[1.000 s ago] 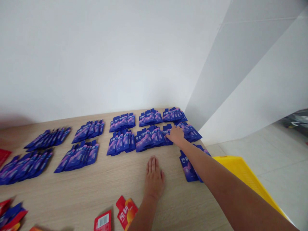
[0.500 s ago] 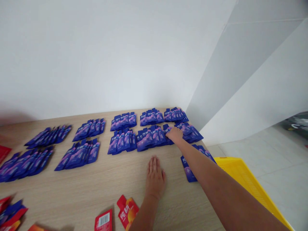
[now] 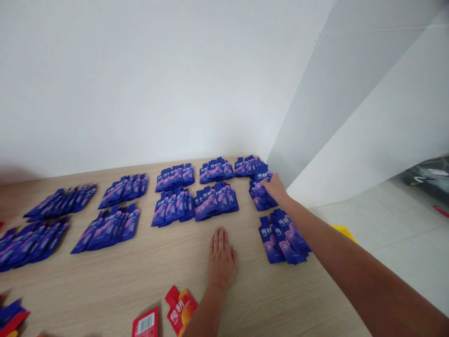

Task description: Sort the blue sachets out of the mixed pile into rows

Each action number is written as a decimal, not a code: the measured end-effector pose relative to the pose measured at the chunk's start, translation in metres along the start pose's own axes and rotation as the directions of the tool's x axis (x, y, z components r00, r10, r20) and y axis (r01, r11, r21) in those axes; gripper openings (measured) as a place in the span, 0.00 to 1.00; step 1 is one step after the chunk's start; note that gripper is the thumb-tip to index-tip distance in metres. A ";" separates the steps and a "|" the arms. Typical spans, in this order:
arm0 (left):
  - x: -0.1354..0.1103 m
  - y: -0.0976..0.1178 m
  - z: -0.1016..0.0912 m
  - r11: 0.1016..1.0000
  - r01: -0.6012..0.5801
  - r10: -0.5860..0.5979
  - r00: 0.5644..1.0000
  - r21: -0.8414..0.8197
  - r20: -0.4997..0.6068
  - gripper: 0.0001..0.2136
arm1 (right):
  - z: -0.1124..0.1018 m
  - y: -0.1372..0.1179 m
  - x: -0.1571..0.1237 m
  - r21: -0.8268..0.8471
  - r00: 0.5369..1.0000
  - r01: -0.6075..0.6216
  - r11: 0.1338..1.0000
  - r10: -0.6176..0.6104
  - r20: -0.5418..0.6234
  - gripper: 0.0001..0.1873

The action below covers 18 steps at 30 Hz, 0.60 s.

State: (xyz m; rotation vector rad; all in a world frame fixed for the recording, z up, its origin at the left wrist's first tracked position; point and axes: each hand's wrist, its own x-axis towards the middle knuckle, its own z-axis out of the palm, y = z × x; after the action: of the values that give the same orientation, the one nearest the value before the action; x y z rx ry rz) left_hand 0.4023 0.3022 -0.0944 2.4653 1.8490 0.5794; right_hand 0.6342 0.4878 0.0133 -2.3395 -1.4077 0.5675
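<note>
The pile of purple pouches sits at the wooden table's far right edge. The right hand lies on it, but I cannot tell whether it grips. Nearer than this pile lie more purple pouches. Nearer and left of it, the left hand rests flat and released.

Left hand: flat, palm down, fingers straight and close together, pointing away from the body.
Left forearm: bare, rising from the lower edge.
Right hand: reached far forward, knuckles up, fingers bent leftward; grip hidden.
Right arm: bare, stretched nearly straight from the lower right corner.
</note>
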 end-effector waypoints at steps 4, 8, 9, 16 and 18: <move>0.000 0.000 0.000 1.000 -0.002 0.002 1.000 0.001 -0.008 0.26 | -0.021 0.038 0.022 0.065 0.999 -0.035 0.997 0.036 -0.011 0.28; 0.000 0.000 0.000 1.000 0.001 -0.001 1.000 0.001 -0.006 0.27 | -0.021 0.062 0.033 0.092 0.998 -0.058 0.994 0.060 -0.021 0.27; 0.000 0.000 0.000 1.000 0.001 -0.001 1.000 0.001 -0.004 0.27 | -0.020 0.065 0.035 0.094 0.998 -0.060 0.994 0.062 -0.019 0.27; 0.000 0.000 -0.002 1.000 0.000 0.000 1.000 0.013 0.013 0.26 | -0.013 0.065 0.042 0.089 0.997 -0.042 0.995 0.037 0.061 0.20; 0.000 -0.001 -0.002 1.000 0.001 -0.001 1.000 0.007 0.016 0.27 | -0.012 0.065 0.042 0.076 0.996 -0.043 0.996 0.037 0.080 0.19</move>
State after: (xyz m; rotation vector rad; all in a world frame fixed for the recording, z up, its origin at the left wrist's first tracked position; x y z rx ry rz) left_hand 0.4011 0.3020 -0.0924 2.4656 1.8499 0.5528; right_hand 0.7072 0.4955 -0.0144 -2.3116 -1.3493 0.7206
